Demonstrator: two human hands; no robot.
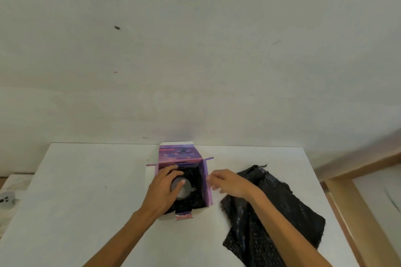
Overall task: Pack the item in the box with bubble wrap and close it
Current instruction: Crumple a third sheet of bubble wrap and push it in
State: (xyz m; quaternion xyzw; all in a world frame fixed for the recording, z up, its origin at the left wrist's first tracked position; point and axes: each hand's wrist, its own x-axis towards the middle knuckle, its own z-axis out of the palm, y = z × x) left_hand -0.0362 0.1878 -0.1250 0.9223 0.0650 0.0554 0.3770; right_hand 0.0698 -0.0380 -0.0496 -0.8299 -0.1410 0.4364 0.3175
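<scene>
A purple box (205,182) stands open on the white table (86,180), its lid flap (178,154) folded back toward the wall. Black bubble wrap (196,180) lines its inside. My left hand (165,191) reaches into the box and grips a round grey item (184,188) resting on that lining. My right hand (230,182) hovers just right of the box's right wall, fingers apart and holding nothing. A second sheet of black bubble wrap (275,219) lies crumpled on the table under my right forearm.
The table's back edge meets a plain wall. A wooden frame (347,201) runs along the table's right side. At the far left, off the table, lies a white object with dark holes (5,199).
</scene>
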